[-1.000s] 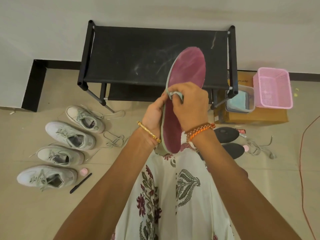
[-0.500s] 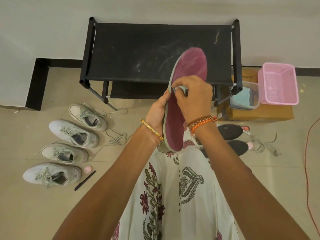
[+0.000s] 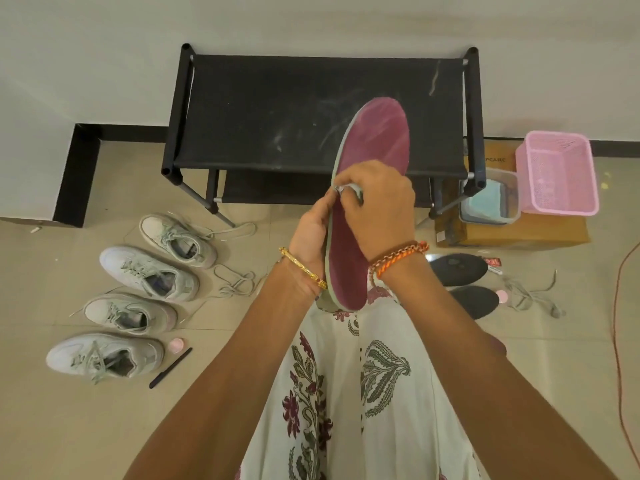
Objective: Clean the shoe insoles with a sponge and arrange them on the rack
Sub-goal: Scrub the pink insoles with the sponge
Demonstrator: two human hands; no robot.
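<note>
Rack (image 3: 277,109) top shelf, upper centre: bare black fabric, open from above and from the front. Raised maroon insole (image 3: 374,147) overlaps its right part. Floor lower left: four sneakers (image 3: 149,271) in a column, loose laces (image 3: 235,282) trailing toward centre, a pink cap (image 3: 175,345) and black stick (image 3: 169,368) beside the nearest shoe. Right of centre: two dark insoles (image 3: 460,271), more laces (image 3: 530,296). Upper right: pink basket (image 3: 557,174), clear tub (image 3: 491,202) on cardboard box (image 3: 519,233), touching the rack's right post. Red cable (image 3: 620,306) along the right edge. Pale floor strip under the rack's left end.
</note>
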